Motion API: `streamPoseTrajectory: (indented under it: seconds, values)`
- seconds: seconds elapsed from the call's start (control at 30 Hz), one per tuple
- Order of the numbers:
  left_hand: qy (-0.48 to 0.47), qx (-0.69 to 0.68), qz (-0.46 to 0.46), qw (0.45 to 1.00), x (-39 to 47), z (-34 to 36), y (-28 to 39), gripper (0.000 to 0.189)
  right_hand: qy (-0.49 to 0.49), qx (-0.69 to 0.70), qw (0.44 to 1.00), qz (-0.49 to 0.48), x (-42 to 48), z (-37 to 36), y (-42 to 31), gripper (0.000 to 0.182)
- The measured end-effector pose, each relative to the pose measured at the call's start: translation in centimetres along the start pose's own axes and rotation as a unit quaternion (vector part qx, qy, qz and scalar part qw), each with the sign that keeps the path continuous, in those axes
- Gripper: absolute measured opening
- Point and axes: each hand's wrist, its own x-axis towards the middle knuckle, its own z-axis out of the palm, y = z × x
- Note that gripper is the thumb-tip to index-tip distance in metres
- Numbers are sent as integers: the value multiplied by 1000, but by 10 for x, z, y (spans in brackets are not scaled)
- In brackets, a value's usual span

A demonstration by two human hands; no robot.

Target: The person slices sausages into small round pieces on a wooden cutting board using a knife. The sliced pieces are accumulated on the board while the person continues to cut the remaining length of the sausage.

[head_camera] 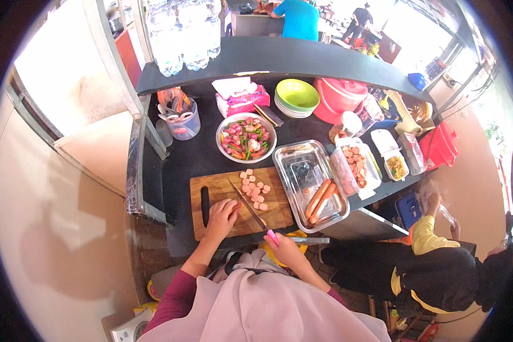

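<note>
My right hand [285, 252] is closed on the pink handle of a kitchen knife [251, 209], whose blade lies diagonally over a wooden cutting board [278, 213]. My left hand [223, 217] rests on the board left of the blade, fingers curled; whether something is under the fingers cannot be seen. Sliced sausage pieces [255, 190] lie in a loose group right of the blade. Beside the board, a rectangular metal tray [301, 194] holds whole sausages [320, 200]. Behind the board stands a bowl [246, 160] of shallots and chillies.
A container of sliced sausage [355, 164] and an open foam box of food [395, 166] stand right of the tray. Green bowls [297, 96], a pink lidded container [340, 98] and a utensil tub [184, 126] stand farther back. Another person [436, 265] is at the right.
</note>
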Motion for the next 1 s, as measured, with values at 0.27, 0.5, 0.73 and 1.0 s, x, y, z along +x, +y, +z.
streamPoseTrajectory:
  seconds: [0.27,0.5,0.73,1.0]
  values:
    - [-6,-4,-9,1000,1,0,3,31,-5,4,1000,-19,-3,2,0,32]
    - [1,-14,-3,1000,1,2,-1,30,-6,54,998,-37,19,6,-19,34]
    - [5,-18,-3,1000,4,1,2,29,-1,26,998,-58,56,23,-18,39]
    - [14,-25,-23,999,5,1,5,26,-23,13,999,-27,54,22,-23,40]
